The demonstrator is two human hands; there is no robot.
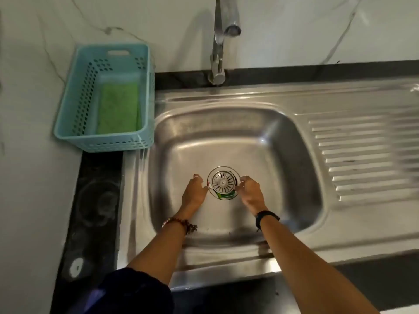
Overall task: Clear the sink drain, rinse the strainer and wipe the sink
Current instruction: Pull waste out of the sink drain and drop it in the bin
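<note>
Marble-veined wall tile backs a dark stone surface (95, 200), into which a steel sink (283, 155) with a ribbed drainboard (362, 155) on its right is set. At the far left a pale blue perforated basket (68, 123) holds a green sponge (118, 107), and the tap (221, 41) stands over the far rim with no water visible from it.

Near the middle of the basin floor sits the strainer (223, 182), a round perforated steel disc that looks tilted or part-raised in the drain (223, 196), with a green scrap (224, 196) caught at its near edge. The left hand (195, 193) reaches its left rim and the right hand (251, 193) its right rim. The fingers (243, 179) of each hand are partly curled and spread, tips at or just beside the rim; whether either has actually pinched it I cannot tell.

By its look the strainer should be light, stiff and thin-walled, likely wet and slick, with a narrow edge. A pinch on opposite sides of the rim, or on the small centre knob, seems the surest hold, lifting level so debris does not drop into the drain. The scrap looks soft and limp.
</note>
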